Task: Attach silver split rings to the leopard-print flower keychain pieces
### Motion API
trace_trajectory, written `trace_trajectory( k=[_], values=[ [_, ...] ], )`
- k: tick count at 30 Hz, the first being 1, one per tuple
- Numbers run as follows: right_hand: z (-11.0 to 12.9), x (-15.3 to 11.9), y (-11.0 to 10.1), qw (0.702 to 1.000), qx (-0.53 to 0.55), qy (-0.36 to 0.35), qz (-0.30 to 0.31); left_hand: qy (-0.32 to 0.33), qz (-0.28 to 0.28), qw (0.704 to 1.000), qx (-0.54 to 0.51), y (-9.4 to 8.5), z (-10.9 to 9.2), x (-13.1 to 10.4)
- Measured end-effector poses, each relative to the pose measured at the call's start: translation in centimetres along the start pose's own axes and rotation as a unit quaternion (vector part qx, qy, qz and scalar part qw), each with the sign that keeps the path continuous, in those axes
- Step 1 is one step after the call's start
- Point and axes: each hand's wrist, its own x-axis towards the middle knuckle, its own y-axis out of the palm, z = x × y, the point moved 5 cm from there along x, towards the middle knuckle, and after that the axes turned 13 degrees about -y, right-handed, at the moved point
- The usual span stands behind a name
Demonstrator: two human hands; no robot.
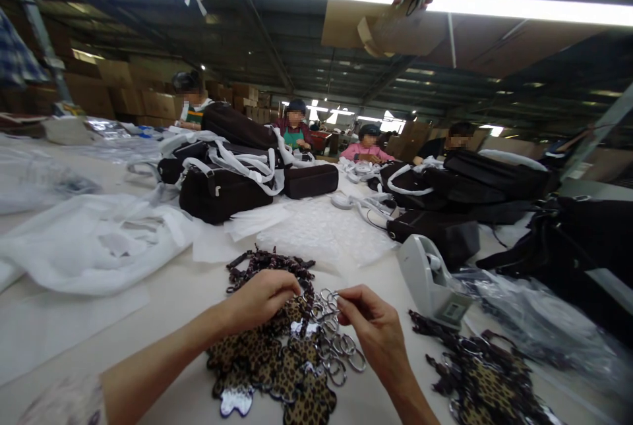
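Note:
A pile of leopard-print charms (271,362) with dark cords (270,260) and silver rings (341,346) lies on the pale table in front of me. Over the upper part of the pile is my left hand (262,296), its fingers curled down; whatever lies between its fingertips is hidden. At the right edge of the pile, my right hand (373,319) pinches a silver ring (334,294) between thumb and forefinger.
A grey tape dispenser (430,280) stands right of my hands, beside a second charm pile (489,379) and clear plastic bags (539,319). Black bags (222,191) with white-wrapped straps lie farther back. White foam wrap (99,240) is at left. Several people sit across the table.

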Motion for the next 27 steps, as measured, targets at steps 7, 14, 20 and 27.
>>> trace_trajectory(
  k=[7, 14, 20, 27],
  values=[
    [0.3, 0.2, 0.0, 0.996, 0.083, 0.039, 0.007, 0.135, 0.04, 0.99, 0.029, 3.1, -3.4, 2.6],
    [0.1, 0.3, 0.0, 0.995, 0.087, 0.046, 0.012, -0.119, 0.074, 0.959, -0.247, 3.7, -2.4, 2.9],
    [-0.1, 0.1, 0.9, 0.989, 0.125, 0.051, 0.055, -0.158, 0.14, 0.921, -0.326, 4.9, -1.7, 2.5],
    [-0.2, -0.1, 1.1, 0.986, 0.123, 0.045, 0.106, -0.159, 0.167, 0.903, -0.363, 4.9, -0.8, 2.1]
  ],
)
